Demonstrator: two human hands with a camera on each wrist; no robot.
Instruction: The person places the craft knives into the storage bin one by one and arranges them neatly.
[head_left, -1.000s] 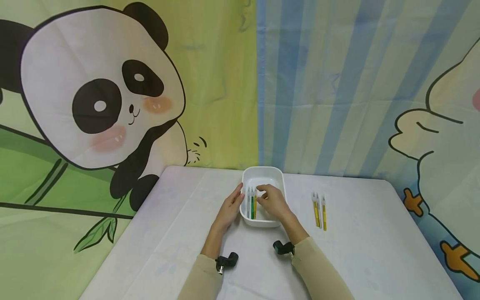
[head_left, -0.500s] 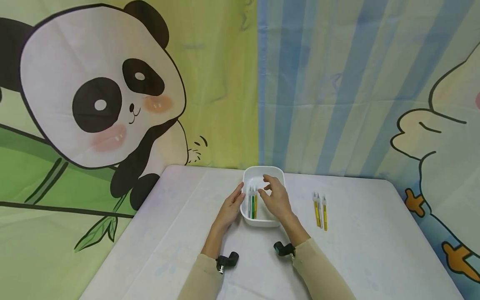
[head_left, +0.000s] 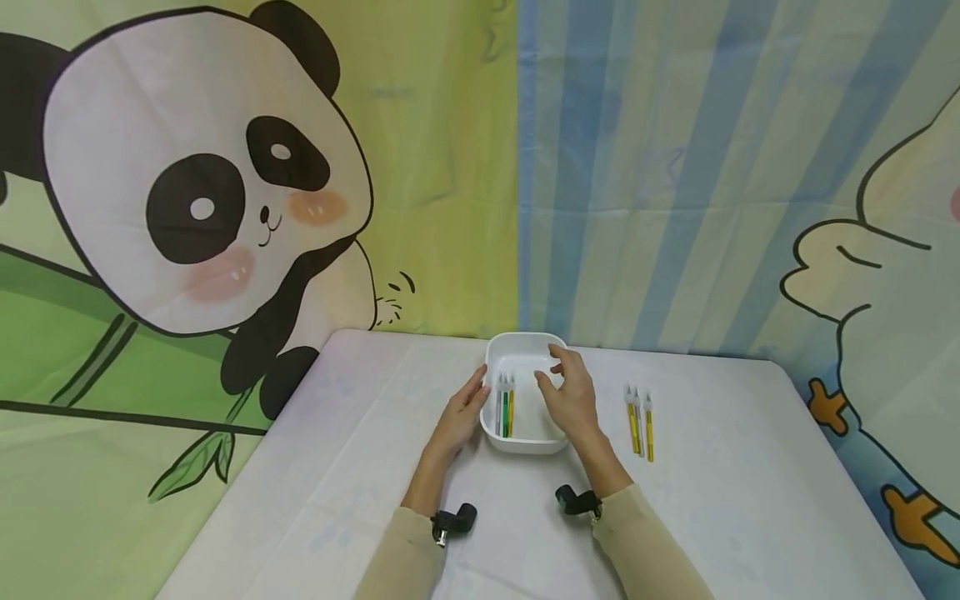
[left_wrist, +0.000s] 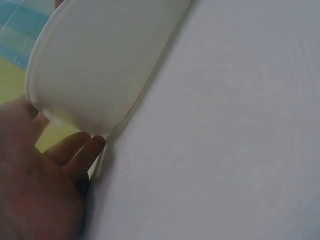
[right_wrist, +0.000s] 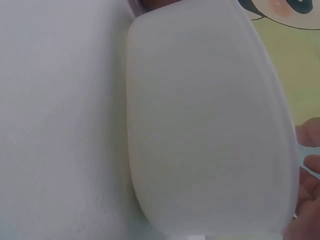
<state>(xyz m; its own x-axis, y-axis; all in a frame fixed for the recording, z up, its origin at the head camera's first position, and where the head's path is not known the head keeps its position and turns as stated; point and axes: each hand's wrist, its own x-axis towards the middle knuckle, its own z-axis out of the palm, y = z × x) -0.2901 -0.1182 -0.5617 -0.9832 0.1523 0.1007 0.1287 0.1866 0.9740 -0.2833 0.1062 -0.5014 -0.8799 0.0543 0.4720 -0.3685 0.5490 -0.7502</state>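
A white rectangular tray (head_left: 536, 442) stands on the table. Inside it, along the left, lie three thin pen-like sticks (head_left: 505, 414) with pale translucent tips, their bodies silvery, green and gold. Against the tray's left wall rests my left hand (head_left: 459, 417), its fingers fairly straight; in the left wrist view this hand (left_wrist: 45, 170) touches the tray's outer wall near the rim. My right hand (head_left: 573, 400) hovers over the tray's right side with nothing in it, thumb and forefinger apart. From the right wrist, the tray's wall (right_wrist: 210, 120) hides much of the inside.
To the tray's right, three similar sticks (head_left: 639, 425), gold and silvery, lie side by side on the white-covered table (head_left: 735, 492). A printed curtain (head_left: 442, 167) with a panda hangs behind the table's far edge.
My right hand has moved right and slightly away from the sticks inside the tray, its thumb and forefinger opening apart. The left hand and the sticks keep their places.
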